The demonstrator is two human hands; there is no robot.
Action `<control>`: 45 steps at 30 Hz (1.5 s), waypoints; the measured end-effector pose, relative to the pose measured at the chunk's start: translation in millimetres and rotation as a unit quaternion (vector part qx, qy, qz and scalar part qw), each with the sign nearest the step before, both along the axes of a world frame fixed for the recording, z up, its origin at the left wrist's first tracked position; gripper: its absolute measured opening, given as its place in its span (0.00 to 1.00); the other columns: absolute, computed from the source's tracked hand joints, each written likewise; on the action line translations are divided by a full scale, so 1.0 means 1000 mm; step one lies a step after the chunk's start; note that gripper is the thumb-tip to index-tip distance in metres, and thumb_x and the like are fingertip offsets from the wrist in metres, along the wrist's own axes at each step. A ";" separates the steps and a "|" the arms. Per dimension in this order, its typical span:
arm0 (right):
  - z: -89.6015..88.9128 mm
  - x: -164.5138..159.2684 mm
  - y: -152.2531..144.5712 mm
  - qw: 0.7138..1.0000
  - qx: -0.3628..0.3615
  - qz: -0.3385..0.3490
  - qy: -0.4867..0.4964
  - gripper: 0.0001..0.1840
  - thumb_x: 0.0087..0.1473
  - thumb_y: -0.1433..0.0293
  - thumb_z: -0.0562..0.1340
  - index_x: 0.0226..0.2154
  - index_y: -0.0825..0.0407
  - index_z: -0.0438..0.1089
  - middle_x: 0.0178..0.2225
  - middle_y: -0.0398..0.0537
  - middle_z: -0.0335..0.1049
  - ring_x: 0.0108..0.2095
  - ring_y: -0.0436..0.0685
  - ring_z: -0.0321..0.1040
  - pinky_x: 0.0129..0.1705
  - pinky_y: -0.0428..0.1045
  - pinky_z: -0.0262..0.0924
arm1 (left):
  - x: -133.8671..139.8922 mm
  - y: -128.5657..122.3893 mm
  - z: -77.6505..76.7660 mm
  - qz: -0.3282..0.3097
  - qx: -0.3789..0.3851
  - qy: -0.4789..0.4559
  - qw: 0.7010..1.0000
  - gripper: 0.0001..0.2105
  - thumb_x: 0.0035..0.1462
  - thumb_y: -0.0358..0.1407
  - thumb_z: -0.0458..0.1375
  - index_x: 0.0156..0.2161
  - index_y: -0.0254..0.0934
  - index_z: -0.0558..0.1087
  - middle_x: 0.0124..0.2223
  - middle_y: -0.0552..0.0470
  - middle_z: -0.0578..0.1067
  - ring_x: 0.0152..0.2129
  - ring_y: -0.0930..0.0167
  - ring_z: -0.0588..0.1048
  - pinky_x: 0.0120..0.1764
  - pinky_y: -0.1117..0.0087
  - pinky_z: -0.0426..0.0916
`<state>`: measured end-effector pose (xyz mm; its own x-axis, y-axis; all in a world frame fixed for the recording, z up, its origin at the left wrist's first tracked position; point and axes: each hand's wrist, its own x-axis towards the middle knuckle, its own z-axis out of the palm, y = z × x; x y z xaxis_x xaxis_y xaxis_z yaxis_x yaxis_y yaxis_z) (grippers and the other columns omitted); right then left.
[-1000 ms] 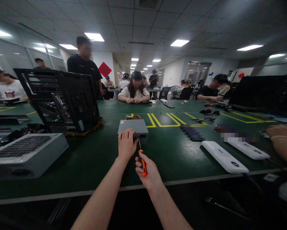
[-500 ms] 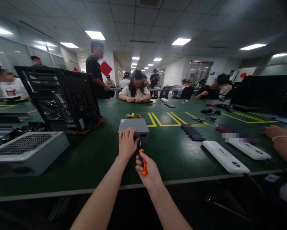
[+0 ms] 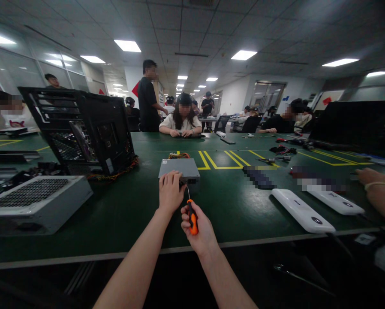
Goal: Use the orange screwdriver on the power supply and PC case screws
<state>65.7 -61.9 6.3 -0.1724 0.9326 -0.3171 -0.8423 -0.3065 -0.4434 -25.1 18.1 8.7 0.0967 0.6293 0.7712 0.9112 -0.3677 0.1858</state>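
Head view: my right grip [image 3: 196,227] is clasping an orange and black screwdriver [image 3: 193,222] by its handle, and the thin shaft is pointing away from me to the near face of a grey metal box [image 3: 179,165], near a dark socket [image 3: 191,181]. The tip is looking too small for me to say if it is touching. My left grip [image 3: 171,193] is resting on the box's near left corner; whether it is pinching, I am not making out. The box is sitting ahead of me on the green surface [image 3: 244,214], with coloured wires [image 3: 180,155] bunching behind it. A larger mesh-topped box [image 3: 67,206] is lying well to its left, and a black computer case [image 3: 115,118] is standing beyond that.
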 end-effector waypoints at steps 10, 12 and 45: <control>-0.005 0.001 0.002 1.000 0.012 -0.008 -0.005 0.06 0.49 0.73 0.56 0.23 0.58 0.63 0.20 0.45 0.63 0.15 0.41 0.53 0.11 0.36 0.42 | 0.001 -0.002 0.001 -0.004 0.001 0.000 1.000 0.15 0.49 0.33 0.53 0.44 0.38 0.63 0.48 0.45 0.66 0.49 0.65 0.60 0.51 0.61 0.49; -0.004 0.001 0.001 1.000 0.008 0.010 0.006 0.09 0.51 0.71 0.54 0.24 0.59 0.63 0.20 0.46 0.63 0.16 0.41 0.54 0.12 0.36 0.45 | 0.001 -0.001 0.001 -0.003 0.001 0.000 1.000 0.15 0.49 0.33 0.53 0.44 0.38 0.63 0.48 0.45 0.66 0.49 0.66 0.60 0.51 0.61 0.48; -0.002 0.001 0.002 0.999 0.015 0.026 0.017 0.11 0.52 0.68 0.53 0.26 0.59 0.65 0.19 0.45 0.62 0.14 0.41 0.53 0.11 0.36 0.42 | 0.000 -0.002 0.002 0.000 -0.004 0.004 1.000 0.15 0.49 0.33 0.52 0.44 0.38 0.64 0.48 0.45 0.66 0.49 0.65 0.60 0.51 0.60 0.49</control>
